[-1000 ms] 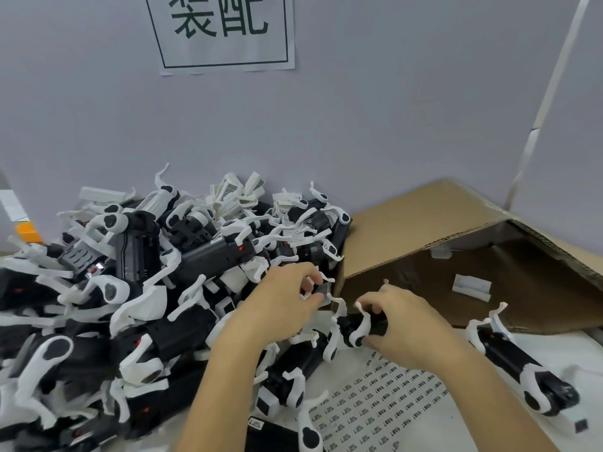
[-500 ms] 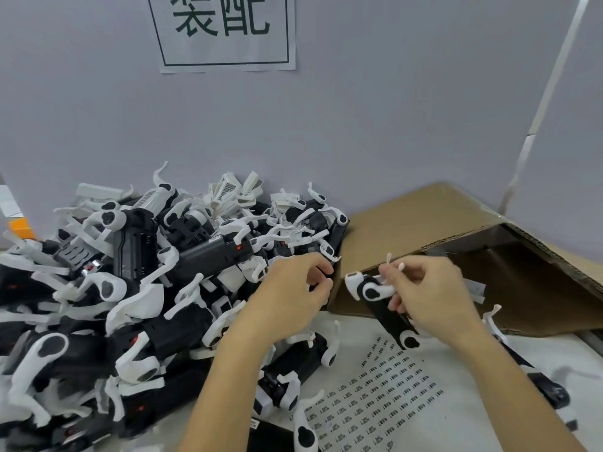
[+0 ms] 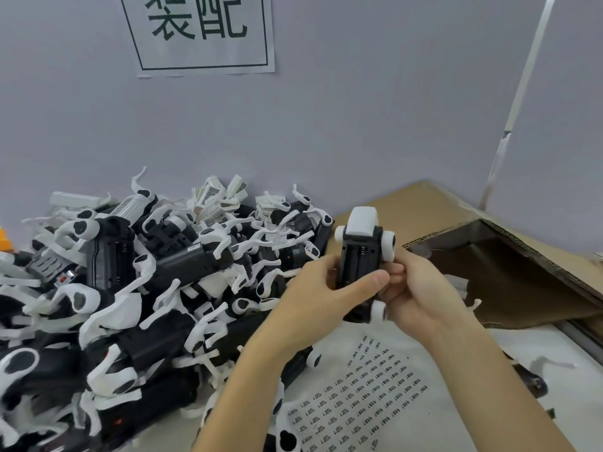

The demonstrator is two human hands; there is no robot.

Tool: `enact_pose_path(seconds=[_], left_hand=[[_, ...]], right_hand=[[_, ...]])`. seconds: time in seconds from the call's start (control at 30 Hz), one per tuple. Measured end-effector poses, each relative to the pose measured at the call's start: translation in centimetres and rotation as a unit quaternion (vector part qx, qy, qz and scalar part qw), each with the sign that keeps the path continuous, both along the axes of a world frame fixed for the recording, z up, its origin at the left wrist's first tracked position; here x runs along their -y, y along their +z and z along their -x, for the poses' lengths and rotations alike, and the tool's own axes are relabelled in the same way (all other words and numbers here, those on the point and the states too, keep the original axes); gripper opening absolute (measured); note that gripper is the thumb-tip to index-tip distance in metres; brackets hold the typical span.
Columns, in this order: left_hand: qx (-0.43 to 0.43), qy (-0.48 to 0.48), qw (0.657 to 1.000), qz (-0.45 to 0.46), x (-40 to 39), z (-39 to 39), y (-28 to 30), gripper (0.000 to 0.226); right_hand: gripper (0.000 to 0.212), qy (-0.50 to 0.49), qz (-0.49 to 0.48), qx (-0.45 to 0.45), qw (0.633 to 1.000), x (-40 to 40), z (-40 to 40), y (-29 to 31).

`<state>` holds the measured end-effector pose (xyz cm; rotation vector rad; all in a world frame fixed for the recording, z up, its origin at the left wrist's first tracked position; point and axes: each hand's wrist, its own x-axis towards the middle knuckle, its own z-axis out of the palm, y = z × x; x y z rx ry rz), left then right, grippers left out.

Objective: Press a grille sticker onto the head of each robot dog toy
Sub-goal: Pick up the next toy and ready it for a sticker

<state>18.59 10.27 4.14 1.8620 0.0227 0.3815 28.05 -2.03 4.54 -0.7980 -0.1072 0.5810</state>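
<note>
This is an assembly station in a toy factory or small workshop. A printed paper sign with two large Chinese characters in a black frame is stuck on the plain grey partition wall right behind the bench. A big heap of identical black-and-white robot dog toys lies piled loose on the left of the white work surface, far more than any home would hold. A sheet of many small printed stickers lies flat on the bench, and an open corrugated cardboard box lies tipped on its side at the right.
</note>
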Motion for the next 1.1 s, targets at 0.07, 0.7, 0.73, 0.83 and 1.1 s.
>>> enact_pose_path(seconds=[0.07, 0.7, 0.73, 0.83, 1.1], left_hand=[[0.024, 0.057, 0.997, 0.035, 0.7, -0.4, -0.2, 0.014], [0.061, 0.099, 0.916, 0.385, -1.0, -0.4, 0.8, 0.028], [0.066, 0.094, 0.918, 0.379, -1.0, -0.4, 0.7, 0.028], [0.068, 0.089, 0.922, 0.371, -0.9, -0.4, 0.8, 0.029], [0.073, 0.101, 0.940, 0.319, -0.6, -0.8, 0.3, 0.027]], right_hand=[[0.029, -0.022, 0.017, 0.035, 0.999, -0.1, 0.2, 0.1], [0.043, -0.139, 0.487, 0.574, 0.644, -2.3, 5.4, 0.0], [0.044, -0.158, 0.488, 0.577, 0.636, -2.5, 5.3, -0.2], [0.044, -0.183, 0.475, 0.591, 0.626, -2.7, 5.1, -0.6], [0.030, -0.230, 0.447, 0.588, 0.634, -2.5, 5.1, -0.7]])
